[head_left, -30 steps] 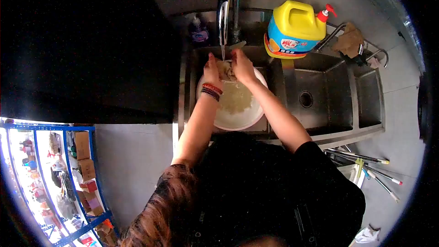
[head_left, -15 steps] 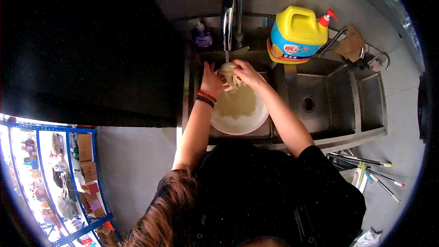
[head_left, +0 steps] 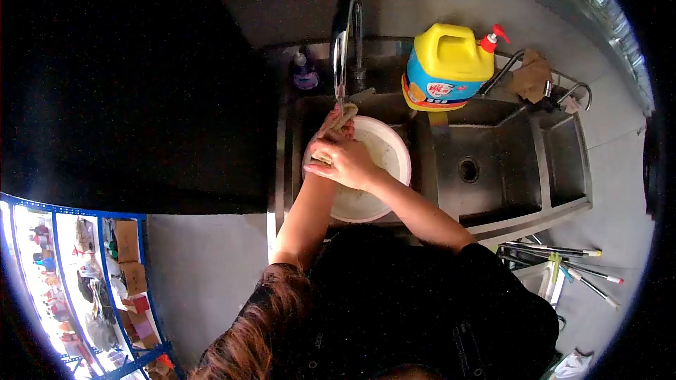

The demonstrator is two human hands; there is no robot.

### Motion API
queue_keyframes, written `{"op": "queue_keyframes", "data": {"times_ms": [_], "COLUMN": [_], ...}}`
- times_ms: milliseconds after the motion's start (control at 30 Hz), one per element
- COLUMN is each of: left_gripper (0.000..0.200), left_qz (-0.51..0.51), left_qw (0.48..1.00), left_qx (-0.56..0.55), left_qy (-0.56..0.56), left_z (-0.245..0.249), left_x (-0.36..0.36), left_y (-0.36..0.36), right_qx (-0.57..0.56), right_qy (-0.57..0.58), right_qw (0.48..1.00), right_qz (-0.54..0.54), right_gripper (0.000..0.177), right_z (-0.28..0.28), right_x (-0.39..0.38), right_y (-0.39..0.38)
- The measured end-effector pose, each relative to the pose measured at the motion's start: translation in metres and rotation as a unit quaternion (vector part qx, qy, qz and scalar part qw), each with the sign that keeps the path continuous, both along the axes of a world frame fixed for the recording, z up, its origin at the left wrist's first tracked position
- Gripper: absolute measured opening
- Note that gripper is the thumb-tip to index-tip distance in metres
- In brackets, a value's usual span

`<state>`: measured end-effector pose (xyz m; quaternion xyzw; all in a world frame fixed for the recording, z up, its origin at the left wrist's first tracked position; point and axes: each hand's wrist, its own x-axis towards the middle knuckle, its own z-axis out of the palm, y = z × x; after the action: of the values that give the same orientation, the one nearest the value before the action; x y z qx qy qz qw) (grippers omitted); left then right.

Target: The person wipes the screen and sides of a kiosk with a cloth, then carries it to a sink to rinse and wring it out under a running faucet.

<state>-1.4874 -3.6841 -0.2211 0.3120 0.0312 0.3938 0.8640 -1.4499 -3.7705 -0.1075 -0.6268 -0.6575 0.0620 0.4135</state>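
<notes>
My left hand (head_left: 331, 124) is under the tap (head_left: 341, 49), its fingers curled at a wet, pale cloth (head_left: 347, 114) where the water comes down. Crossing over my left wrist, my right hand (head_left: 346, 160) has its fingers wrapped round it, and a bit of the same pale material shows beneath them. Part of the left hand and most of the cloth are hidden. Below both hands a white basin (head_left: 403, 162) of cloudy water stands in the left sink bowl.
A big yellow and blue pump bottle (head_left: 451, 63) stands behind the sinks. A purple bottle (head_left: 305, 74) is left of the tap. The right sink bowl (head_left: 493, 144) has a drain. Brown cloth (head_left: 532, 77) hangs at the back right. Shelves (head_left: 130, 260) stand lower left.
My right hand has moved left and down, from the cloth under the tap onto my left wrist. The cloth is now bunched closer to my left hand. The view has shifted slightly.
</notes>
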Motion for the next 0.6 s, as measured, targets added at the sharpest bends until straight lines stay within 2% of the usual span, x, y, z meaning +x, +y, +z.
{"op": "queue_keyframes", "data": {"times_ms": [100,133,200,300,333,367,433,467,500,533,600], "left_gripper": [0.042,0.04,0.035,0.029,0.029,0.027,0.023,0.023,0.022,0.02,0.019], "left_qz": [0.062,0.065,0.021,-0.04,0.021,0.024,0.035,0.042,0.05,0.021,-0.002], "left_qw": [0.977,0.963,0.98,0.977,0.946,0.948,0.948,0.944,0.935,0.943,0.947], "left_qx": [-0.185,-0.239,-0.195,-0.125,0.018,-0.016,-0.084,-0.163,-0.239,-0.231,-0.239], "left_qy": [-0.086,-0.102,0.004,0.166,0.324,0.318,0.304,0.283,0.259,0.24,0.216], "left_z": [-0.018,-0.02,-0.022,-0.028,-0.053,-0.054,-0.051,0.004,0.043,0.051,0.04], "left_x": [0.027,0.035,0.032,0.023,0.026,0.026,0.027,0.021,0.018,0.013,0.007], "left_y": [-0.003,-0.004,0.007,0.022,0.027,0.028,0.029,0.013,0.005,0.01,0.024], "right_qx": [-0.04,0.001,-0.05,-0.102,-0.112,-0.158,-0.095,-0.127,-0.152,-0.173,-0.273], "right_qy": [0.017,-0.031,-0.036,-0.018,0.009,0.044,0.129,0.324,0.506,0.666,0.669], "right_qw": [0.996,0.99,0.978,0.956,0.956,0.944,0.955,0.909,0.826,0.709,0.691], "right_qz": [-0.08,-0.137,-0.2,-0.274,-0.271,-0.286,-0.252,-0.229,-0.195,-0.154,-0.022], "right_gripper": [0.03,0.028,0.029,0.034,0.034,0.031,0.03,0.03,0.032,0.034,0.037], "right_z": [-0.014,-0.017,-0.028,-0.061,-0.073,-0.079,-0.125,-0.118,-0.098,-0.087,-0.098], "right_x": [0.003,0.005,0.017,0.046,0.064,0.076,0.094,0.094,0.088,0.085,0.1], "right_y": [0.016,0.02,0.032,0.05,0.054,0.054,0.061,0.052,0.039,0.029,0.005]}}
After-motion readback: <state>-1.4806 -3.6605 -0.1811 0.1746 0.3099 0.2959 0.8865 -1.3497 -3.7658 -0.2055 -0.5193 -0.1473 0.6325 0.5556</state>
